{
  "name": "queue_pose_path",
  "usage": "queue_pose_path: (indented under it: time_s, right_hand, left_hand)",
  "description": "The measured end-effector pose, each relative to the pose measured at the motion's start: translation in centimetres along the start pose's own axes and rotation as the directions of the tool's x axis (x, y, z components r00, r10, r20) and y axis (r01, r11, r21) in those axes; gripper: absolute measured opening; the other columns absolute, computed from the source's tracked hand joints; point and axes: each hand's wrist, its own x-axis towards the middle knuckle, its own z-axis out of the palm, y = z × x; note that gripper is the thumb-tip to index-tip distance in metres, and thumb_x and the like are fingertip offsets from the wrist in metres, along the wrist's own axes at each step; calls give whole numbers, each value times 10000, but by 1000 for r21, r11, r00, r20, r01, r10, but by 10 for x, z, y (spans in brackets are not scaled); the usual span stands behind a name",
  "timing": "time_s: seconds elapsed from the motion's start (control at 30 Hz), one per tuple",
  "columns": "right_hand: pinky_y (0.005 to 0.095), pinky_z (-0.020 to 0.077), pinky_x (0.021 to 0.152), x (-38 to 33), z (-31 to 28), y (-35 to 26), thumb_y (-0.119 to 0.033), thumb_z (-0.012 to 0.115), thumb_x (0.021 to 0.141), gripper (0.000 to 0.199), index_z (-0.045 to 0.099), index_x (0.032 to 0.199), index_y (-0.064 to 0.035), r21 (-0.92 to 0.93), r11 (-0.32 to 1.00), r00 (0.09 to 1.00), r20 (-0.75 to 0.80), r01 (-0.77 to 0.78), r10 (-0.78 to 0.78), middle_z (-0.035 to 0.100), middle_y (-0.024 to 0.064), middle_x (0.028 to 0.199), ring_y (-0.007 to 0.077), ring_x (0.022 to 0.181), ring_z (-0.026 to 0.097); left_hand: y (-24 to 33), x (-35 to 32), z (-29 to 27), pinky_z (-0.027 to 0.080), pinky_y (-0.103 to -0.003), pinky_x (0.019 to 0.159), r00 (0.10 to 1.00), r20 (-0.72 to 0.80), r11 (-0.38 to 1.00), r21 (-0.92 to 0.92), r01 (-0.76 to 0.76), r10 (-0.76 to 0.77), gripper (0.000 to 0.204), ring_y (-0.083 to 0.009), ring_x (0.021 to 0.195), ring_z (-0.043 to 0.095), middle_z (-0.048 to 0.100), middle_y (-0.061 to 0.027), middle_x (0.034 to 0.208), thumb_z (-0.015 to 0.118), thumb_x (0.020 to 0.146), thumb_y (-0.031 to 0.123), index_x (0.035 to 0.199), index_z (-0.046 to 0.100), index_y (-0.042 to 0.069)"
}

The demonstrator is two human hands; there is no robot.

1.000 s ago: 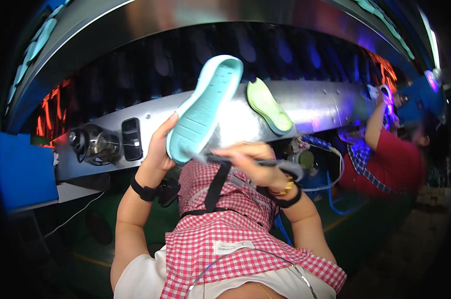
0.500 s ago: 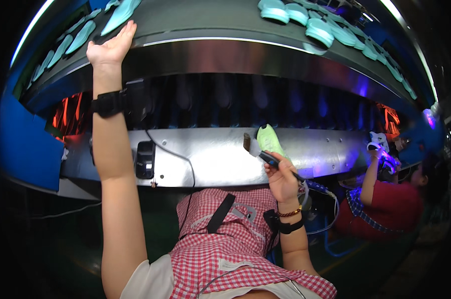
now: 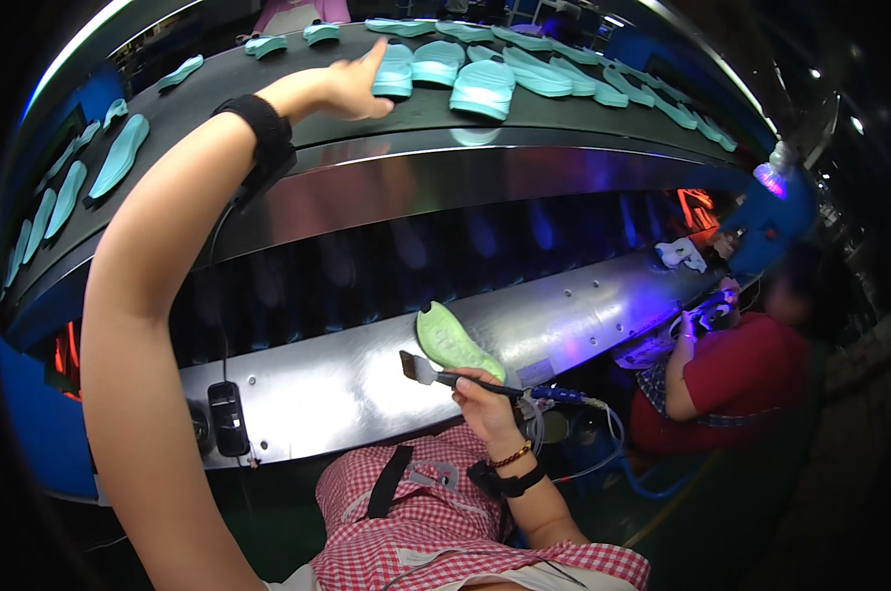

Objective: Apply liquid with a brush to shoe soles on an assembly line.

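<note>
My left hand (image 3: 352, 89) reaches over the dark conveyor belt, fingers apart and holding nothing. It is beside a teal shoe sole (image 3: 394, 71); whether it touches the sole I cannot tell. Closer to me, my right hand (image 3: 485, 406) is closed round the black handle of a brush (image 3: 450, 378), whose brown bristles point left. A thin hose runs near the handle's rear end. Just beyond the brush, a yellow-green shoe sole (image 3: 453, 340) lies on the shiny metal ledge (image 3: 317, 389).
Several teal soles lie along the belt (image 3: 312, 103), to both sides of my hand. A black device (image 3: 228, 419) with a cable stands on the ledge's left. To the right sits a person in red (image 3: 731, 384) with a white shoe upper (image 3: 681, 254) nearby.
The view has swung right. My left hand has gone from the belt's left part to the teal soles farther right. My right hand keeps hold of the brush near the yellow-green sole.
</note>
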Motion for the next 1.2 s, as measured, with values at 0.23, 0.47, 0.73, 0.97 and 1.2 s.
queue_pose_path:
  time_s: [0.23, 0.47, 0.73, 0.97, 1.2]
  right_hand:
    - [245, 434, 720, -9, -18, 1, -7, 554, 786, 188, 582, 972, -1, -53, 998, 993, -114, -33, 27, 606, 109, 958, 155, 843, 560]
    - [250, 444, 713, -1, -26, -10, -1, 551, 779, 190, 596, 962, 22, -99, 995, 984, -174, 25, -42, 607, 107, 924, 155, 801, 558]
    - [185, 405, 634, 10, 0, -23, -20, 603, 760, 199, 595, 948, 45, -253, 959, 964, -197, 127, -180, 603, 47, 792, 75, 668, 505]
    - [189, 422, 642, 13, 18, -10, -12, 610, 751, 194, 604, 934, 53, -310, 945, 986, -87, 108, -142, 613, 62, 789, 86, 699, 540]
    - [210, 457, 692, 23, 53, 18, -31, 622, 755, 196, 605, 934, 48, -425, 905, 990, 132, 13, 48, 626, 91, 827, 107, 746, 578]
  left_hand:
    - [-10, -20, -12, 399, -392, 832, 998, 57, 971, 240, 1, -15, 308, -320, 1030, 487, 533, -178, 1071, 575, 797, 300, 935, 582, 24]
    - [-48, -151, 54, 391, -333, 871, 559, -731, 399, -682, -613, -391, 295, -222, 974, 513, 538, -117, 1025, 530, 824, 230, 1008, 540, 0]
    - [-57, -271, 190, 509, -356, 755, 985, -72, -364, -923, -124, -154, 709, -276, 954, 566, 532, -186, 1084, 611, 715, 345, 1235, 335, -51]
    - [-2, -284, 314, 426, -425, 894, 883, 432, -838, -400, 372, 185, 527, -316, 1012, 532, 511, -207, 1126, 557, 775, 143, 1223, 358, -51]
    - [54, -274, 287, 341, -487, 948, 984, 115, -922, -347, 170, 138, 857, -355, 1126, 432, 404, -226, 1247, 242, 758, 706, 1314, 275, 55]
